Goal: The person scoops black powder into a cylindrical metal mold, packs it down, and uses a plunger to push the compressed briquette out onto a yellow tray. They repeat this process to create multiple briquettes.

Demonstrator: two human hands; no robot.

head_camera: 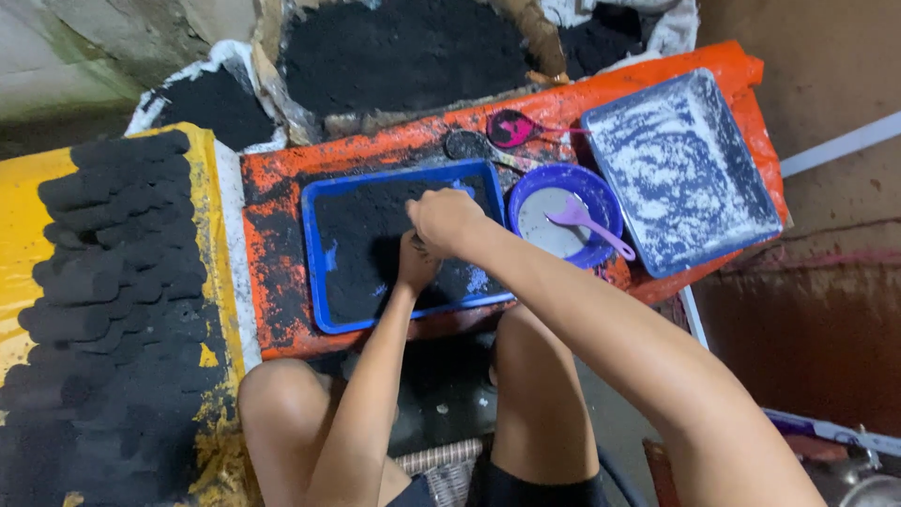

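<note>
Both hands work together over a blue rectangular tray (pixel 319 272) filled with black powder, which sits on an orange-covered board (pixel 282 188) in front of the person's bare knees. The tray's long axis runs left to right across the view, its far edge tilted slightly up toward the right. The right hand (pixel 443 221) lies over the middle of the tray, fingers curled down and closed around something small and dark pressed against the left hand; what it is cannot be told. The left hand (pixel 415 265) sits just beneath it, fingers folded in and touching the right, its grip mostly hidden.

Just to the right of the tray stands a round purple bowl (pixel 601 192) holding pale powder and a lilac spoon (pixel 593 225), the handle pointing down and right. Beyond it lies a larger blue tray (pixel 680 169) dusted white, angled diagonally. A magenta scoop (pixel 514 128) rests near the board's far edge. On the left, a yellow sheet (pixel 19 216) carries rows of black moulded lumps (pixel 113 272). Sacks of black powder (pixel 404 52) stand behind
</note>
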